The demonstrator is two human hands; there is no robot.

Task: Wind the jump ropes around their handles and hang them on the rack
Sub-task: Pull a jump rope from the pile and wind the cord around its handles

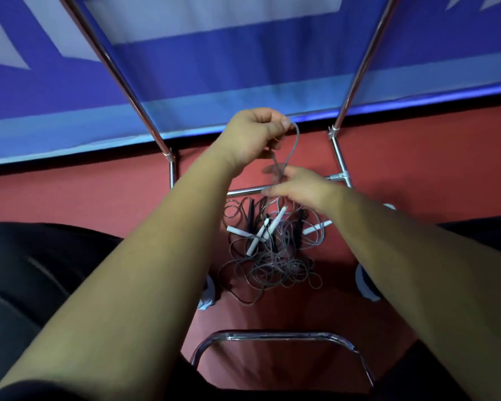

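Note:
A tangle of thin grey jump ropes lies on the red floor, with several white handles and black handles mixed in. My left hand is raised above the pile and grips a loop of grey rope in its curled fingers. Just below it, my right hand is blurred and holds the same rope's lower part; any handle in either hand is hidden. The chrome rack rises on both sides of my hands, its low crossbar behind the pile.
A blue and white banner hangs behind the rack. A chrome chair frame curves near the bottom, between my dark-clothed legs. Grey shoes flank the pile. The rack's right upright slants up.

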